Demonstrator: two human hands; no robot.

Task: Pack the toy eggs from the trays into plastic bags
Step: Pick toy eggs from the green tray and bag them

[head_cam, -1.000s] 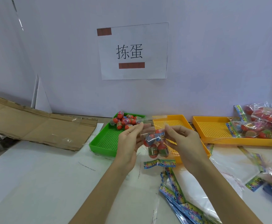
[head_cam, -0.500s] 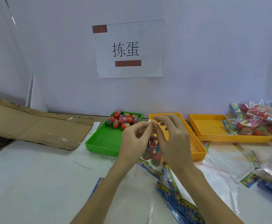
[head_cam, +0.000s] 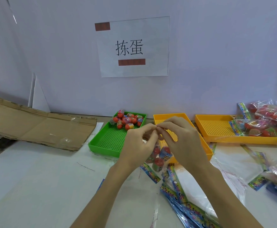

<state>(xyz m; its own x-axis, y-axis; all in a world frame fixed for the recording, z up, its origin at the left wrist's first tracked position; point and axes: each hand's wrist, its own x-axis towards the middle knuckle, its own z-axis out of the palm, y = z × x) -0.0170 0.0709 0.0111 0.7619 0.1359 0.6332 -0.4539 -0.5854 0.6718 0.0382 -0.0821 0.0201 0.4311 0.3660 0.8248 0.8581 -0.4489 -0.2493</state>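
My left hand (head_cam: 138, 145) and my right hand (head_cam: 182, 142) meet above the table, fingertips pinching the top edge of a clear plastic bag (head_cam: 159, 157) that hangs below them. Inside the bag are a few red toy eggs with coloured wrappers. The bag's mouth is hidden behind my fingers. A green tray (head_cam: 108, 142) behind my left hand holds several loose toy eggs (head_cam: 127, 120) in its far corner. An orange tray (head_cam: 169, 118) lies behind my right hand.
A second orange tray (head_cam: 216, 129) at the right carries filled egg bags (head_cam: 256, 127), with more piled behind. Empty bags with colourful headers (head_cam: 188, 199) lie at the lower right. Flattened cardboard (head_cam: 39, 125) lies at the left. A paper sign (head_cam: 132, 46) hangs on the wall.
My hands came together from holding the bag's top apart; both now pinch at one spot. The bag of eggs hangs lower, mostly behind my hands.
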